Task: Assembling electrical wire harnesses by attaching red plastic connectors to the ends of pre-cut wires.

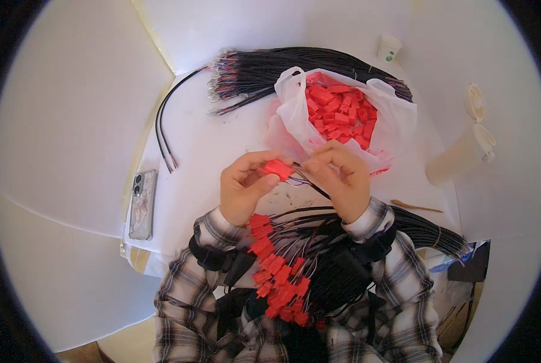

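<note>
Over the middle of the table my left hand [244, 184] grips a red plastic connector housing [277, 170] between thumb and fingers. Thin coloured wires run from its right side into a black cable [319, 190]. My right hand [338, 176] is closed in a pinch on these wires, close beside the housing. Below my hands, a bundle of black cables [337, 266] lies across my lap and the table's near edge, with red connector housings [276, 275] on its left ends. Just beyond my right hand stands a white plastic bag [291, 103] holding many loose red housings [340, 112].
A thick bundle of black cables [294, 63] with bare wire ends lies at the back. On the left are a phone [143, 204] and loose cables [159, 127]. To the right stand a paper cup [389, 48], a cream container [458, 158] and a thin brown stick [415, 206].
</note>
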`<action>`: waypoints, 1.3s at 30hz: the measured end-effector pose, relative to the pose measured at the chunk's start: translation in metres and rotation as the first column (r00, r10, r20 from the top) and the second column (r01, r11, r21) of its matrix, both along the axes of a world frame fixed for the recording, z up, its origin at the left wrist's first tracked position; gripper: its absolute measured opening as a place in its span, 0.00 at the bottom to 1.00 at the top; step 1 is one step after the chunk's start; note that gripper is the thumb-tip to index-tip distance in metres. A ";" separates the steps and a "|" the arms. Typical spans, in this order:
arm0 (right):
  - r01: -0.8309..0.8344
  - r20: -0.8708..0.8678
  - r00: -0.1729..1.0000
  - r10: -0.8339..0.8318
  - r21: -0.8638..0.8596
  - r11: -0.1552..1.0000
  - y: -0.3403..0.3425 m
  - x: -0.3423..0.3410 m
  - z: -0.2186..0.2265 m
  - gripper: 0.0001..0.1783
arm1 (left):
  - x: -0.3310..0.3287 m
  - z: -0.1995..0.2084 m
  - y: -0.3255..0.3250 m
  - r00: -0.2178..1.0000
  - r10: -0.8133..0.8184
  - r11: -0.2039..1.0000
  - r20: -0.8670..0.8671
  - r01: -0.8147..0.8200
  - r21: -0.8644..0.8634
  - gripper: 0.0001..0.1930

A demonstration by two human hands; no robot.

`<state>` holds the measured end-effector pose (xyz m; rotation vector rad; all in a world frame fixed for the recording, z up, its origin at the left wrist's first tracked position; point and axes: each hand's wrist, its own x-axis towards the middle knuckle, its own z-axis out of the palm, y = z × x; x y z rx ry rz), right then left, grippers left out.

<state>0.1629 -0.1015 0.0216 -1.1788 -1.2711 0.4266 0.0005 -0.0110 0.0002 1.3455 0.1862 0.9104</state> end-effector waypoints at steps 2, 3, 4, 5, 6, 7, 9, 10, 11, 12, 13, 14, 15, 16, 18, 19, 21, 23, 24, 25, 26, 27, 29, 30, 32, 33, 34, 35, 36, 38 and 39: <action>-0.056 -0.236 0.971 0.035 -0.084 0.995 0.001 0.002 -0.001 0.04 | 0.000 0.001 -0.001 0.999 -0.001 1.000 0.040 0.002 -0.009 0.18; -0.095 -0.324 0.945 0.048 -0.129 0.987 0.001 0.002 -0.001 0.05 | 0.000 0.002 -0.001 0.999 -0.012 1.000 0.045 0.012 -0.010 0.18; -0.137 -0.410 0.910 0.057 -0.169 0.976 0.001 0.002 0.000 0.07 | 0.001 0.003 -0.002 0.999 -0.021 1.000 0.050 0.022 -0.010 0.17; -0.197 -0.394 0.914 0.094 -0.230 0.953 0.001 0.001 0.001 0.07 | 0.001 0.003 -0.001 0.999 -0.016 1.000 0.051 0.016 -0.003 0.17; -0.254 -0.381 0.915 0.132 -0.290 0.923 0.000 0.000 0.002 0.07 | 0.000 0.003 -0.001 0.999 -0.010 1.000 0.053 0.010 0.003 0.17; -0.308 -0.370 0.913 0.172 -0.350 0.885 0.000 -0.001 0.003 0.07 | -0.001 0.003 -0.001 0.999 -0.003 1.000 0.054 0.003 0.010 0.16; -0.303 -0.362 0.917 0.167 -0.361 0.882 -0.001 0.001 0.001 0.07 | 0.001 0.004 -0.002 0.998 -0.026 1.000 0.060 0.025 0.018 0.14; -0.301 -0.359 0.919 0.164 -0.367 0.880 -0.001 0.002 -0.001 0.08 | 0.001 0.005 -0.002 0.997 -0.037 0.999 0.062 0.036 0.022 0.13; -0.296 -0.377 0.913 0.158 -0.342 0.892 -0.001 0.002 -0.001 0.08 | 0.001 0.005 -0.002 0.998 -0.022 0.999 0.063 0.019 0.047 0.12; -0.290 -0.395 0.906 0.152 -0.317 0.903 -0.001 0.002 -0.001 0.08 | 0.000 0.005 -0.002 0.998 -0.008 0.997 0.065 0.003 0.071 0.11; -0.284 -0.413 0.899 0.147 -0.291 0.914 -0.001 0.002 0.000 0.08 | 0.000 0.005 -0.003 0.998 0.007 0.995 0.067 -0.013 0.095 0.10; -0.280 -0.411 0.900 0.146 -0.287 0.916 -0.001 0.002 -0.001 0.08 | 0.000 0.006 -0.003 0.999 -0.004 0.997 0.054 0.000 0.071 0.10; -0.276 -0.409 0.901 0.145 -0.282 0.919 -0.001 0.003 -0.002 0.08 | 0.000 0.008 -0.004 0.999 -0.016 0.999 0.041 0.014 0.047 0.09; -0.271 -0.407 0.902 0.143 -0.278 0.922 -0.001 0.004 -0.002 0.08 | 0.001 0.009 -0.004 0.999 -0.028 0.999 0.029 0.027 0.022 0.09; -0.278 -0.420 0.896 0.146 -0.272 0.921 0.000 0.002 -0.003 0.07 | -0.002 0.007 -0.003 1.000 0.000 1.000 0.000 0.000 0.013 0.09; -0.281 -0.426 0.893 0.147 -0.269 0.921 0.000 0.001 -0.003 0.07 | -0.003 0.007 -0.003 1.000 0.014 1.000 -0.015 -0.014 0.008 0.08; -0.257 -0.406 0.904 0.132 -0.271 0.928 -0.001 0.002 -0.001 0.07 | -0.002 0.008 -0.003 1.000 0.004 1.000 -0.004 -0.004 0.017 0.09; -0.245 -0.400 0.908 0.121 -0.276 0.929 -0.001 0.002 -0.001 0.07 | -0.003 0.009 -0.003 1.000 -0.025 0.999 0.009 0.025 0.021 0.09; -0.246 -0.405 0.907 0.118 -0.281 0.928 -0.001 0.002 -0.001 0.07 | -0.004 0.008 -0.002 0.999 -0.049 0.999 0.016 0.048 0.021 0.09; -0.245 -0.409 0.905 0.114 -0.285 0.927 -0.001 0.002 -0.001 0.07 | -0.004 0.008 -0.001 0.997 -0.073 0.997 0.023 0.072 0.021 0.09; -0.251 -0.409 0.904 0.124 -0.271 0.929 -0.001 0.002 -0.002 0.06 | -0.005 0.008 -0.001 0.997 -0.070 0.997 0.017 0.070 0.034 0.10; -0.255 -0.409 0.903 0.135 -0.257 0.932 0.000 0.002 -0.004 0.06 | -0.005 0.008 -0.001 0.998 -0.068 0.997 0.011 0.068 0.047 0.10; -0.252 -0.410 0.901 0.140 -0.233 0.939 0.000 0.002 -0.004 0.06 | -0.005 0.008 -0.001 0.998 -0.067 0.995 0.007 0.066 0.068 0.11; -0.245 -0.412 0.901 0.136 -0.224 0.943 -0.001 0.001 -0.002 0.05 | -0.004 0.008 -0.001 0.998 -0.068 0.995 0.009 0.067 0.076 0.11; -0.232 -0.400 0.906 0.135 -0.205 0.951 -0.001 0.001 -0.001 0.05 | -0.003 0.007 -0.001 0.998 -0.054 0.996 0.011 0.053 0.070 0.12; -0.228 -0.387 0.912 0.139 -0.195 0.954 -0.001 0.002 -0.002 0.05 | -0.001 0.007 -0.001 0.999 -0.039 0.998 0.010 0.039 0.057 0.12; -0.224 -0.373 0.917 0.142 -0.185 0.957 0.000 0.002 -0.003 0.05 | 0.000 0.006 -0.002 1.000 -0.024 0.999 0.009 0.024 0.044 0.13; -0.228 -0.380 0.913 0.144 -0.184 0.956 0.000 0.002 -0.003 0.05 | -0.001 0.006 -0.002 0.999 -0.032 0.999 0.002 0.032 0.042 0.13; -0.232 -0.388 0.910 0.147 -0.183 0.955 0.000 0.002 -0.002 0.05 | -0.001 0.006 -0.001 0.999 -0.040 0.998 -0.004 0.040 0.041 0.13; -0.243 -0.395 0.905 0.156 -0.180 0.953 0.000 0.001 0.001 0.05 | -0.001 0.004 0.000 0.998 -0.058 0.998 -0.010 0.059 0.039 0.13; -0.250 -0.396 0.904 0.163 -0.178 0.952 0.000 0.001 0.003 0.06 | 0.000 0.003 0.000 0.998 -0.070 0.997 -0.008 0.070 0.038 0.13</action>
